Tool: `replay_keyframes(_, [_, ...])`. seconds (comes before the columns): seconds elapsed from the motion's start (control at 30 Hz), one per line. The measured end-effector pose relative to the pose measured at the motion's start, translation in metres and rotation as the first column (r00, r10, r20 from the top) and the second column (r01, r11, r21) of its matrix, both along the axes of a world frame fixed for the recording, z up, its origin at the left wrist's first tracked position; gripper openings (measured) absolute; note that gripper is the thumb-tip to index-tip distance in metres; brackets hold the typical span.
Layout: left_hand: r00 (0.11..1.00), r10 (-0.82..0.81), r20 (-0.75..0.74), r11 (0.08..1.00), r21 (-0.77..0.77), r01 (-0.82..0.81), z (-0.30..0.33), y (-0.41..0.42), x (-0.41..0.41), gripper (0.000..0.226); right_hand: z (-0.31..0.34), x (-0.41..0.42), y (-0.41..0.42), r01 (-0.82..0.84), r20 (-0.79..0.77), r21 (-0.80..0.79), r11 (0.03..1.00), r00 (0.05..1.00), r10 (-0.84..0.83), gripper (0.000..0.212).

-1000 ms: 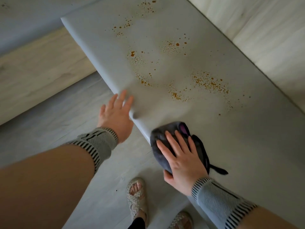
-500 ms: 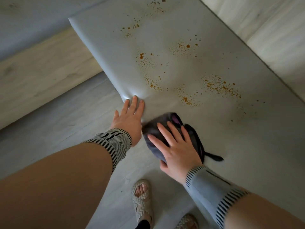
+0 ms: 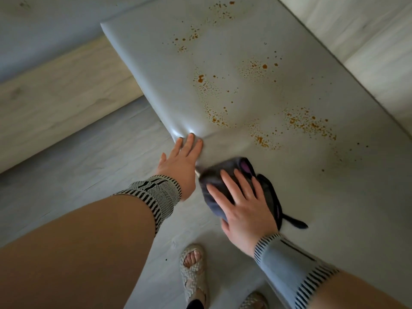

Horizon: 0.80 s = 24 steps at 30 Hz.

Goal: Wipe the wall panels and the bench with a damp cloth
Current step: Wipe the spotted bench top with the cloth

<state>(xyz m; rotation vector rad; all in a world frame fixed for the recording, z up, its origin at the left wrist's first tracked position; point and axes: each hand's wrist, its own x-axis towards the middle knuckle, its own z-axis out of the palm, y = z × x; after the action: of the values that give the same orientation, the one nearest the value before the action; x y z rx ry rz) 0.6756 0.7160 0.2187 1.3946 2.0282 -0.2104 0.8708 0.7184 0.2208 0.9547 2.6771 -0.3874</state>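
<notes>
A pale grey padded bench (image 3: 312, 175) runs from the upper middle to the lower right of the head view, speckled with orange-brown stains (image 3: 307, 123). A dark grey cloth (image 3: 214, 204) with a purple tag lies at the bench's near edge. My right hand (image 3: 243, 204) presses flat on the cloth with fingers spread. My left hand (image 3: 180, 161) rests open on the bench's front edge, its fingertips denting the padding. A light wall panel (image 3: 367, 41) rises behind the bench at the upper right.
Grey wood-look floor (image 3: 89, 163) lies left of the bench. A light wooden plinth (image 3: 55, 101) crosses the left side. My sandalled feet (image 3: 194, 273) stand close to the bench's front at the bottom.
My right hand has slid the cloth leftwards along the bench's front edge, close to my left hand. My left hand stays on the edge and presses deeper into the padding.
</notes>
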Motion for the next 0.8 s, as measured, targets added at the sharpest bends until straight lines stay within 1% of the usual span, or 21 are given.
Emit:
replay_keyframes(0.07, [1.0,0.016,0.02,1.0,0.007,-0.016,0.0,0.0,0.001,0.103,-0.001,0.029,-0.014,-0.045,0.024,-0.025,0.999,0.999,0.046,0.087])
replay_keyframes(0.13, [0.999,0.03,0.025,0.999,0.024,-0.031,-0.001,-0.001,0.003,0.1,0.0,0.039,-0.017,-0.074,0.041,-0.039,0.996,0.996,0.076,0.09])
replay_keyframes(0.2, [0.999,0.033,0.037,0.999,0.033,-0.035,-0.002,-0.003,0.005,0.098,0.0,0.024,-0.008,-0.081,0.084,-0.048,0.996,0.993,0.085,0.096])
replay_keyframes(0.23, [0.998,0.036,0.043,0.999,0.035,-0.037,-0.003,-0.003,0.006,0.097,0.0,0.009,-0.001,-0.08,0.064,-0.014,0.997,0.995,0.081,0.098])
replay_keyframes(0.27, [0.998,0.038,0.047,0.999,0.036,-0.04,-0.004,-0.003,0.006,0.097,0.0,-0.008,0.008,-0.065,0.034,0.026,0.998,0.997,0.064,0.097])
replay_keyframes(0.33, [0.998,0.037,0.045,0.999,0.029,-0.038,-0.003,-0.003,0.005,0.1,0.001,-0.038,0.026,-0.011,0.037,0.041,0.999,0.999,0.009,0.094])
replay_keyframes(0.4, [0.999,0.025,0.044,1.0,0.011,-0.025,-0.001,-0.002,0.003,0.103,0.002,-0.04,0.029,0.0,0.043,0.05,0.999,0.999,-0.002,0.092])
replay_keyframes(0.43, [0.999,0.022,0.047,1.0,0.0,-0.022,0.001,-0.002,0.003,0.102,0.003,-0.03,0.024,0.001,0.042,0.054,0.999,0.999,-0.003,0.092])
replay_keyframes(0.5, [0.998,0.023,0.059,1.0,-0.02,-0.022,0.004,-0.002,0.002,0.099,0.003,0.006,0.005,0.039,0.019,0.004,0.999,0.999,-0.039,0.089])
replay_keyframes(0.57, [0.997,0.023,0.072,0.999,-0.029,-0.021,0.005,0.0,0.002,0.097,0.004,0.047,-0.011,0.068,-0.018,0.003,0.998,0.998,-0.068,0.079])
replay_keyframes(0.63, [0.997,0.028,0.076,0.999,-0.033,-0.026,0.005,0.0,0.004,0.095,0.005,0.064,-0.013,0.084,-0.021,0.028,0.996,0.996,-0.083,0.073])
replay_keyframes(0.7, [0.997,0.033,0.074,0.999,-0.031,-0.03,0.004,0.0,0.006,0.09,0.001,0.049,-0.002,0.137,-0.021,0.048,0.989,0.991,-0.136,0.071])
replay_keyframes(0.8, [0.998,0.021,0.054,1.0,-0.019,-0.02,0.004,-0.001,0.007,0.081,-0.007,-0.008,0.021,0.282,-0.061,0.111,0.953,0.959,-0.277,0.071])
